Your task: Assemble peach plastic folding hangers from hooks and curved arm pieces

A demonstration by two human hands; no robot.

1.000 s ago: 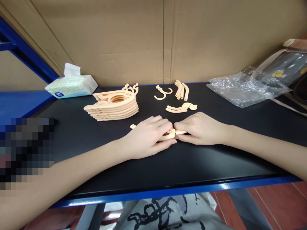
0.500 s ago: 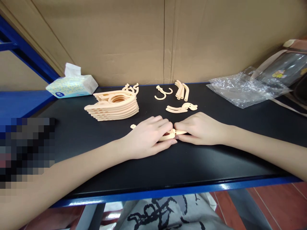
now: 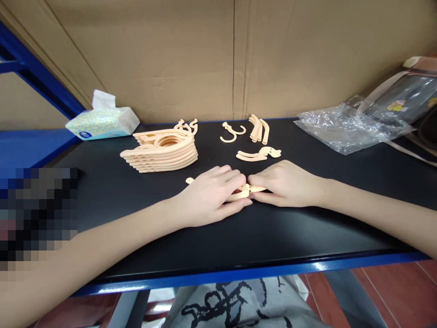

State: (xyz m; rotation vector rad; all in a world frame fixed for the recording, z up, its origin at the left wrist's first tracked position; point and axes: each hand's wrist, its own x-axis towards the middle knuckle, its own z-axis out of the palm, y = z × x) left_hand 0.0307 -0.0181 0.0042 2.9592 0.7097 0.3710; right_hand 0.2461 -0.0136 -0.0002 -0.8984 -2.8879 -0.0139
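Both hands met mid-bench; left hand [image 3: 208,196] and right hand [image 3: 285,182] had fingers clamped on one hanger piece [image 3: 243,192], its long axis running 9-to-3 between them; finished stack [image 3: 160,152] sat off at 10 o'clock, nearer the left.

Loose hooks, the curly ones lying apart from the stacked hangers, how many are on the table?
1 clearly: a loose hook at the back of the black table, between the hanger stack and a bundle of curved arms. Others may be hidden among nearby parts.
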